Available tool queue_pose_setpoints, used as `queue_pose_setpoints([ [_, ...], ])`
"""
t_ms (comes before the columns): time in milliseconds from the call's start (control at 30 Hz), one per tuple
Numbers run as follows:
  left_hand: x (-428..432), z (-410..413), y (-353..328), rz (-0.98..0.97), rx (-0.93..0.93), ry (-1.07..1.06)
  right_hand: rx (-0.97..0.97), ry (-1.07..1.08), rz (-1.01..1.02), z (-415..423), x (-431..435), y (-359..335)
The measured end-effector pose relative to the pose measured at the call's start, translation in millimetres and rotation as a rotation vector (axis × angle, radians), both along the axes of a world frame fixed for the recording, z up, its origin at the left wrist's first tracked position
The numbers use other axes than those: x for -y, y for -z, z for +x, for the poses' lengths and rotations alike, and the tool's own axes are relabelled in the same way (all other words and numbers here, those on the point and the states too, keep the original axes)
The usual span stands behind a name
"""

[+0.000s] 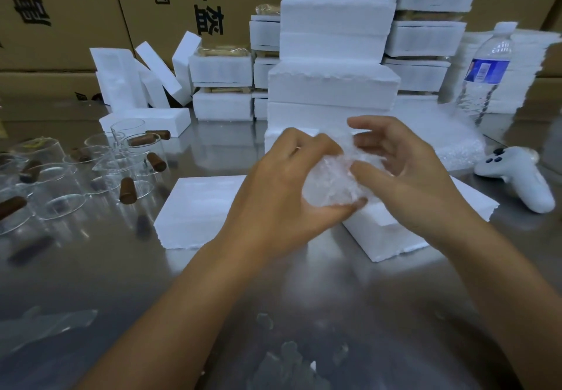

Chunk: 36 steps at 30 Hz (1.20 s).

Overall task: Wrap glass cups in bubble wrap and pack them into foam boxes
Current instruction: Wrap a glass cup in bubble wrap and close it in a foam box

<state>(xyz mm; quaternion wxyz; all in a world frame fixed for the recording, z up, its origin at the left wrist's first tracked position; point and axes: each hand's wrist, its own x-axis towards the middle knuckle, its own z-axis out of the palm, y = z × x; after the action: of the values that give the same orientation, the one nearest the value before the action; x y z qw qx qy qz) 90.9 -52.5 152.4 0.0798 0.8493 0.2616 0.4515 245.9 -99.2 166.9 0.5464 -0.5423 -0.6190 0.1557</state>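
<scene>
Wrapping looks like the step in hand. The left grip [282, 183] is curled round a bubble-wrapped bundle [331, 183], with the thumb under it. The right grip [404, 177] closes on the bundle from the other side, thumb pressed into the wrap and fingers arched over its top. Whatever is inside the bundle is too blurred to make out, though it is presumably a cup. The bundle hangs in the air between the two grips, just above the near foam pieces and touching neither as far as I can tell.

The next move probably calls for tucking in the loose ends so the wrap holds, then lowering the bundle into a foam recess without letting it unroll.

By count there are two grips and one bundle. Two open foam pieces lie on the counter [91, 268] under the bundle: the left foam half [197, 207] and the right foam half [392, 234]. Behind them a tall foam stack [334, 82] rises at least five blocks high, with lower stacks on either side. At the left stands a cluster of bare glass cups [91, 170]. They overlap, so I count roughly seven or more, several with brown handles. On the right are a pile of bubble wrap sheets [450, 143], one water bottle [486, 70] and one white controller [517, 180].
</scene>
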Motion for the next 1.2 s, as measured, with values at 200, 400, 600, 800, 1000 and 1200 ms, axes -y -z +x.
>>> queue_pose_setpoints([
  [200, -4.7, -4.2, -3.9, -0.208, 0.322, -0.079, -0.064, 0.225, 0.11, 4.7, -2.8, -1.1],
  [400, 3.5, 1.5, -1.8, -0.229, 0.344, -0.031, -0.322, 0.077, -0.031, -0.4, -3.2, -1.0],
  [600, 7.8, 7.6, 4.6, -0.274, 0.243, 0.022, -0.465, 0.083, -0.049, 5.2, -3.6, -4.3],
  [800, 10.7, 10.5, 6.0, -0.491, 0.216, 0.257, -0.808, 0.251, 0.036, 19.6, -7.7, -12.5],
  [1000, 16.2, 11.7, 18.8, -0.281, -0.183, 0.26, -0.898, 0.566, 0.209, 45.3, -4.4, -18.5],
  [1200, 15.9, 14.3, 23.7, -0.144, -0.468, 0.269, -0.465, 0.66, 0.142, 48.8, -3.2, -13.6],
])
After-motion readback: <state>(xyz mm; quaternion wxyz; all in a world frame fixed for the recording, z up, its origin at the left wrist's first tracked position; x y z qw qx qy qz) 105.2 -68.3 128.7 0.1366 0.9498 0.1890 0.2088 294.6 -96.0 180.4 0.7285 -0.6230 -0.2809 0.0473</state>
